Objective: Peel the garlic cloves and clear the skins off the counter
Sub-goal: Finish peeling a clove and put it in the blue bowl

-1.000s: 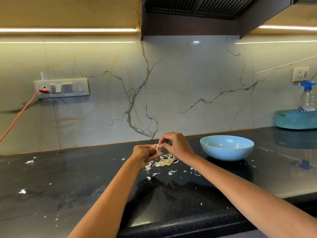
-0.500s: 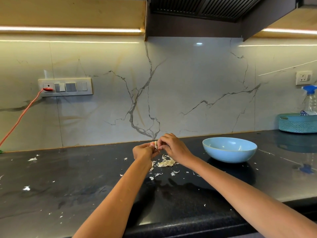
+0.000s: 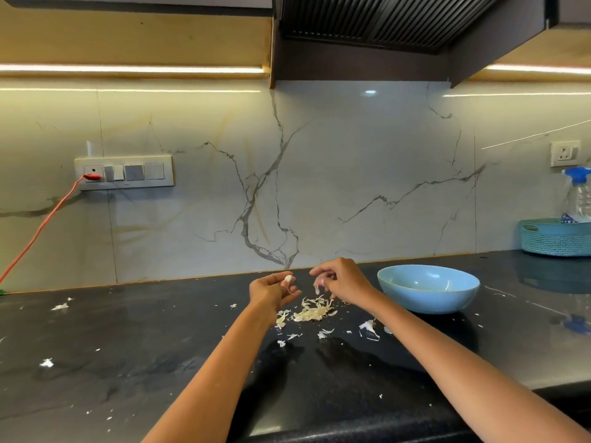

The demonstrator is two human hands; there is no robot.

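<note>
1. Left hand (image 3: 271,290) pinches a garlic clove (image 3: 288,278) at its fingertips, above the counter (image 3: 128,362).
2. Right hand (image 3: 342,279), just apart, pinches a strip of skin (image 3: 317,286).
3. Skin pile (image 3: 313,310) lies below both hands, beside the blue bowl (image 3: 428,292).

**Blues on black, marble behind**

The tabletop (image 3: 128,362) is glossy black, flecked with white and pale-yellow garlic skins (image 3: 311,311). The bowl (image 3: 428,289) is light blue; the woven basket (image 3: 555,236) is teal. The wall (image 3: 351,187) is white marble with grey veins. An orange-red cord (image 3: 38,231) meets a white switch panel (image 3: 124,172). The clove (image 3: 288,278) looks whitish, though blurred.
</note>
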